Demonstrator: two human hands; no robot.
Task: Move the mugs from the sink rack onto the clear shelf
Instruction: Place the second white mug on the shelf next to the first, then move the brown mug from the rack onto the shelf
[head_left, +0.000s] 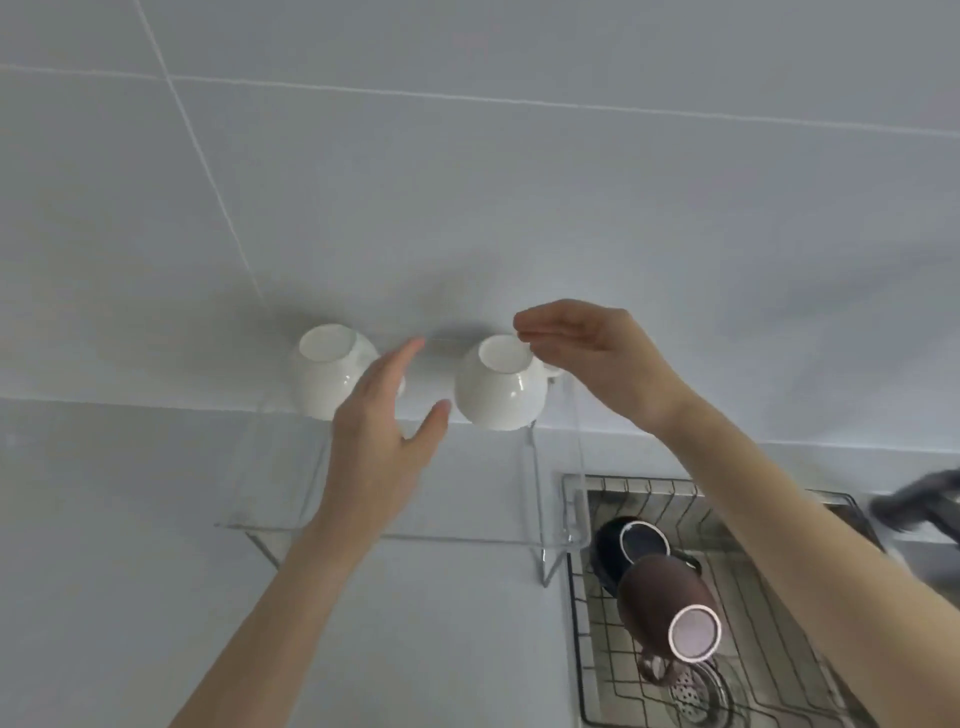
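While two white mugs (498, 384) sat upside down on the clear shelf (395, 530) at mid-frame, both hands hovered empty, left hand (382, 415) spread, right hand (587, 353) loosely curled beside one, so reaching for the brown mug (670, 603) in the sink rack (587, 639) at lower right seemed next.

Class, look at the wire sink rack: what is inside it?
Inside the sink rack stand two upside-down mugs, a black mug and a brown mug partly covering it. A round drain strainer shows beneath. The right forearm hides the rack's right side.
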